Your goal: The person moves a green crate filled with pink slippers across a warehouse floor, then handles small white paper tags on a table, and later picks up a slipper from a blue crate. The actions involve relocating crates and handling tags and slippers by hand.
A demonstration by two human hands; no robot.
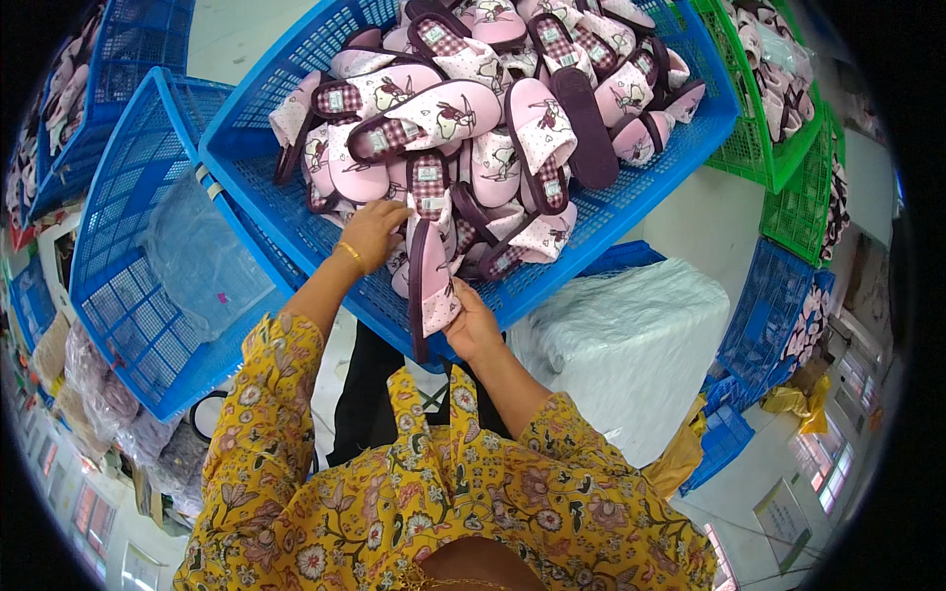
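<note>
A heap of pink slippers (473, 108) with dark plum soles and checked insoles fills a big blue plastic crate (631, 202) in front of me. My right hand (474, 321) grips one pink slipper (440, 295) at the crate's near edge, its dark sole turned to the left. My left hand (375, 236) is at the near left part of the heap, fingers bent and closed against a slipper with a checked insole (430, 185). The tips of those fingers are partly lost among the slippers.
On the left stands another blue crate (128, 295) with clear plastic film (202, 256) inside. A white wrapped block (631, 335) sits at the right, close to my right arm. Farther right are green crates (744, 108) with more slippers and a blue crate (759, 310).
</note>
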